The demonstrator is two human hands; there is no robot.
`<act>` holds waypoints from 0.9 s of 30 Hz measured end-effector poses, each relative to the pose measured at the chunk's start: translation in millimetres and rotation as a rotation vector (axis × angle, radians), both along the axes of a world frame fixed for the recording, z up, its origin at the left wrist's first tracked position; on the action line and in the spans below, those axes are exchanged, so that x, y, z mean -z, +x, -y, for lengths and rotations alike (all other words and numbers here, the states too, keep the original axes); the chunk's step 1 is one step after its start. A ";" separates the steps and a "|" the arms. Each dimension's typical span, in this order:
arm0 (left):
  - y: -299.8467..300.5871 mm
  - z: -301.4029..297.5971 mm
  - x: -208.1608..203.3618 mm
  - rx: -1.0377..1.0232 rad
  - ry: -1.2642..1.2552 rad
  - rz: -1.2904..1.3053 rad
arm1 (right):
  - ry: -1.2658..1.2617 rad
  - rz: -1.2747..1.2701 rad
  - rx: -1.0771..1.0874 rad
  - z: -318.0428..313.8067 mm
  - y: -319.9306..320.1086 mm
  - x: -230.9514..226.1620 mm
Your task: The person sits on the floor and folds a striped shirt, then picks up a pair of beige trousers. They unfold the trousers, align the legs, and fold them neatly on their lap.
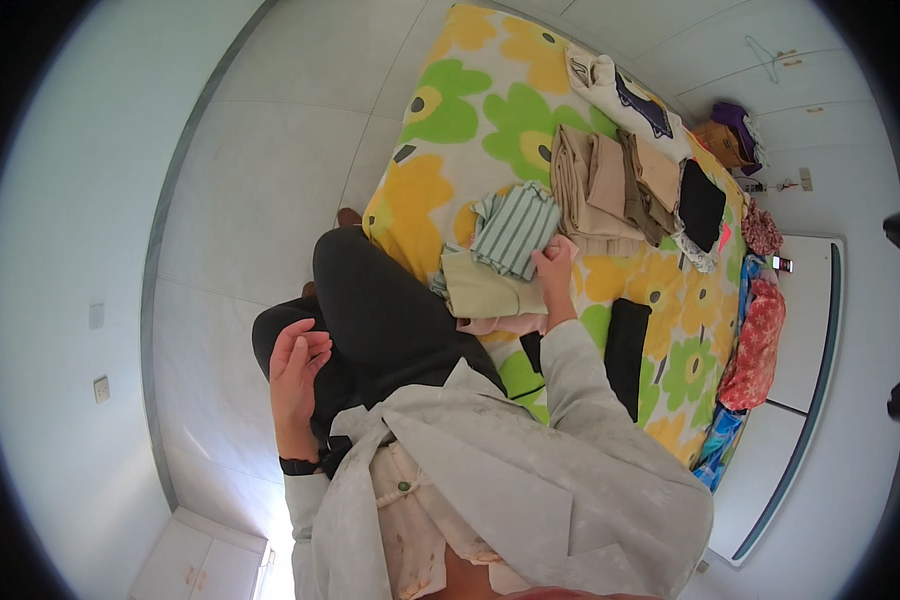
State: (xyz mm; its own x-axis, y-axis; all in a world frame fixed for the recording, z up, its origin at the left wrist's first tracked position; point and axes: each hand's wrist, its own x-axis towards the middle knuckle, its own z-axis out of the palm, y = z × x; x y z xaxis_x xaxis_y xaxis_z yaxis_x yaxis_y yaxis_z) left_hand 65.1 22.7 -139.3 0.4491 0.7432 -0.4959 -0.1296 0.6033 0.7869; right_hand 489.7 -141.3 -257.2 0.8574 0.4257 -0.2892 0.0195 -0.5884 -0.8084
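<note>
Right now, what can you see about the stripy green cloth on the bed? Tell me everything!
The stripy green cloth is pale green with darker stripes and looks like soft fabric. It is folded into a slightly rumpled bundle, lying flat on the flowered bed cover. Its near edge overlaps a plain light-green cloth, and folded beige clothes lie just to its right. The person's right hand touches its lower right corner; how firmly, I can't tell.

Over the feed, I hold my left hand (298, 368) raised with its fingers loosely bent. My right arm (573, 365) stretches forward, and my right hand (554, 264) is curled in at the fingers.
</note>
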 end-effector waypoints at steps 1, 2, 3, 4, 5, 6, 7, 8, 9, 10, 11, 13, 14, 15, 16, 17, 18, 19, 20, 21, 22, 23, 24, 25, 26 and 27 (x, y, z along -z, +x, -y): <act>-0.5 -0.9 -0.2 0.005 0.009 -0.005 | 0.041 0.057 0.035 4.0 -5.6 11.2; -0.5 -1.7 -0.5 0.004 0.006 -0.025 | -0.022 0.254 -0.054 8.6 -7.9 18.1; -0.1 -2.8 -0.8 0.010 0.016 -0.013 | -0.122 0.425 -0.102 12.3 -13.0 23.6; 0.5 -3.7 -1.1 0.011 0.016 -0.011 | -0.244 0.565 -0.135 15.0 -16.6 25.0; 1.7 -5.1 -1.3 0.007 0.019 -0.003 | -0.223 0.615 -0.153 15.4 -17.2 22.7; 2.9 -5.6 -1.6 0.016 0.017 -0.006 | -0.222 0.632 -0.159 14.5 -17.4 17.4; 4.2 -5.6 -2.0 0.019 0.017 -0.007 | -0.220 0.640 -0.162 12.2 -18.3 10.3; 5.4 -5.6 -2.5 0.026 0.020 0.006 | -0.243 0.681 -0.239 8.3 -19.3 1.7; 6.5 -5.5 -3.1 0.026 0.020 -0.010 | -0.266 0.713 -0.311 3.2 -20.2 -8.0; 7.7 -5.4 -3.4 0.030 0.021 -0.013 | -0.289 0.746 -0.384 -2.6 -22.0 -17.6; 8.6 -5.2 -3.9 0.032 0.022 -0.012 | -0.327 0.745 -0.465 -9.6 -26.2 -25.6; 10.4 -4.6 -4.5 0.038 0.018 0.004 | -0.405 0.740 -0.627 -24.8 -38.7 -36.7; 10.9 -4.2 -4.8 0.037 0.014 0.010 | -0.473 0.666 -0.705 -30.7 -47.8 -40.0; 11.2 -3.8 -5.2 0.039 0.021 0.002 | -0.539 0.589 -0.783 -35.9 -59.4 -41.0; 11.1 -2.9 -5.7 0.036 0.023 -0.010 | -0.564 0.535 -0.861 -40.0 -70.4 -40.8; 10.8 -2.5 -6.1 0.034 0.023 -0.025 | -0.650 0.496 -0.883 -44.6 -79.7 -39.3; 10.4 -2.0 -6.8 0.028 0.025 -0.023 | -0.696 0.485 -0.900 -48.7 -88.4 -37.3; 10.1 -2.1 -7.0 0.025 0.024 -0.020 | -0.774 0.458 -0.920 -51.6 -93.5 -35.7; 9.5 -2.1 -7.5 0.023 0.023 -0.017 | -0.750 0.471 -0.896 -54.0 -94.7 -34.6; 8.9 -2.1 -7.9 0.019 0.025 -0.019 | -0.759 0.469 -0.875 -56.9 -94.1 -33.0; 8.1 -2.3 -8.2 0.017 0.025 -0.019 | -0.776 0.471 -0.851 -58.7 -93.3 -31.2; 7.2 -2.4 -8.5 0.015 0.027 -0.017 | -0.753 0.475 -0.836 -59.2 -91.9 -29.8; 6.1 -2.2 -8.7 0.013 0.027 -0.007 | -0.736 0.485 -0.821 -59.4 -89.1 -28.1; 4.9 -2.2 -8.9 0.007 0.026 0.003 | -0.718 0.497 -0.809 -60.4 -85.5 -26.2; 3.3 -2.0 -9.0 0.000 0.019 0.004 | -0.695 0.521 -0.795 -60.7 -81.9 -23.5; 1.5 -1.5 -9.2 -0.002 0.028 0.014 | -0.672 0.546 -0.783 -60.7 -77.5 -20.9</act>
